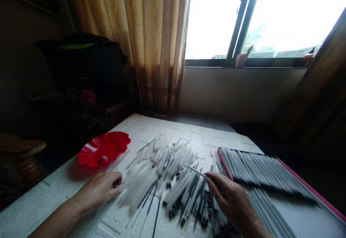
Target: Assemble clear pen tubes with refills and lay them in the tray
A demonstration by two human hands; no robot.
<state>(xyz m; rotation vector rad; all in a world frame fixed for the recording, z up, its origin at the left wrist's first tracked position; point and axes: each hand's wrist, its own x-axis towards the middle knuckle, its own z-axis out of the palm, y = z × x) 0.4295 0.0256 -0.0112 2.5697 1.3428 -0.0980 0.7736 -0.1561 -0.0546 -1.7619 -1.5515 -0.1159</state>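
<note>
My right hand [229, 198] pinches a thin pale pen [195, 170], its narrow end pointing left over the pile. Curled on the left of the table, my left hand [100, 188] has thumb and fingers together; whatever it may hold is hidden. Between the hands lies a loose heap of clear pen barrels [139, 185], dark ink refills [153, 198] and small black caps [169, 185]. Beside my right hand is a pink-edged box [292, 169] with rows of grey-looking pens [251, 164] lined up, black at their near ends.
A red wavy-rimmed bowl [105, 149] stands at the table's left edge with a small dark piece inside. The white brick-patterned table [162, 122] ends before a window wall [208, 86] and curtain [156, 43]. A wooden stool [21, 148] is at far left.
</note>
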